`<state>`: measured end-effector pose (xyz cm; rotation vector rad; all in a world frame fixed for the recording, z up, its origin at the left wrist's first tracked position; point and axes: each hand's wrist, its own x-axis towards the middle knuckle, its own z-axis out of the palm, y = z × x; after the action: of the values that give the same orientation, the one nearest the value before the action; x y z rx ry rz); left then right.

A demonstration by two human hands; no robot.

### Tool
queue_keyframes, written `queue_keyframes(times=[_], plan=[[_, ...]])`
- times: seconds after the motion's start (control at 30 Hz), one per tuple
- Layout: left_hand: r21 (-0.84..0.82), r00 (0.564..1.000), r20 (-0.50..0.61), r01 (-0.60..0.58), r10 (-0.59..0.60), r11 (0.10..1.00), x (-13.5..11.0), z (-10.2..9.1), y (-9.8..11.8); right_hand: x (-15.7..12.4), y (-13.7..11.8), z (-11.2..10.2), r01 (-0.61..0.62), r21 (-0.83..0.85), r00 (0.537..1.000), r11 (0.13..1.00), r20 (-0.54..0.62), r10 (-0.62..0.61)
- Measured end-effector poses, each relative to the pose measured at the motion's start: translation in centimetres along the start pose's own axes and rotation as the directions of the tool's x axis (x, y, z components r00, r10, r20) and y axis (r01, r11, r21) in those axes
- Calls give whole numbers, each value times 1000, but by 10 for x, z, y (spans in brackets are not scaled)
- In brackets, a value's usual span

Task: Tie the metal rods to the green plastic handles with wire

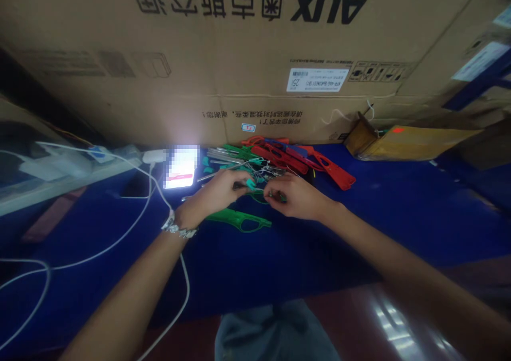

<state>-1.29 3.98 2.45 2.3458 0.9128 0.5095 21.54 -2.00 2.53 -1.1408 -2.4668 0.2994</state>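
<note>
My left hand [223, 188] is closed in a pinch on a small teal plastic piece [250, 183]. Close beside it, my right hand [293, 196] has its fingertips pressed together on something small, mostly hidden by the fingers. Below both hands, a green plastic lighter-shaped shell [235, 220] with an oval trigger opening lies on the blue tabletop [279, 265]. Just beyond the fingers is a jumble of thin wires and small metal parts [269, 172]. Thin metal tubes [223, 156] and more teal pieces [206, 161] lie behind my left hand.
Red shells [335, 172] are heaped behind my right hand. A lit phone [181, 166] stands at the left, near a power strip [80, 177] and loose white cables [120, 244]. A big cardboard box [239, 79] walls off the back; a yellow package [411, 142] sits at right.
</note>
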Motion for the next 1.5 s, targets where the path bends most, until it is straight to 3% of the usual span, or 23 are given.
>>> queue_keyframes(times=[0.1, 0.2, 0.37, 0.5, 0.6, 0.83, 0.97, 1.07, 1.17, 1.27, 1.5], plan=[[-43, 1000, -3, -7, 7, 999, 0, 0, -1, -13, 4, -2, -37, -69, 997, 997, -75, 32], [-74, 1000, -14, -28, 27, 997, 0, 0, -2, -12, 0, -4, -12, -220, 999, 975, 39, 21], [-30, 999, -20, -34, 33, 999, 2, 0, -1, 18, -16, -4, 84, -421, 961, 903, 275, 39], [-13, 999, -6, -47, 47, 999, 2, 0, 0, 36, -19, -6, 154, -463, 941, 873, 339, 14], [9, 999, -18, -34, 34, 999, 2, -1, 0, 38, -18, -13, 132, -380, 934, 916, 358, 13], [16, 999, -1, -50, 50, 999, 1, 2, -1, 17, -17, -19, -29, -162, 954, 986, 290, 76], [2, 999, -7, -52, 52, 999, 0, 4, -1, -5, -6, -17, -162, -28, 979, 986, 122, 164], [-14, 999, 1, -42, 42, 999, -1, 6, -2, -23, 6, -18, -247, -167, 968, 955, -10, 249], [-6, 999, 2, -38, 38, 999, -2, 8, -4, -34, 14, -17, -249, -284, 965, 926, 5, 261], [1, 1000, 1, -21, 21, 1000, -2, 10, -7, -36, 16, -15, -220, -304, 969, 927, 37, 243], [-4, 999, -27, -21, 20, 1000, 0, 11, -3, -31, 14, -16, -233, -267, 971, 935, -9, 239]])
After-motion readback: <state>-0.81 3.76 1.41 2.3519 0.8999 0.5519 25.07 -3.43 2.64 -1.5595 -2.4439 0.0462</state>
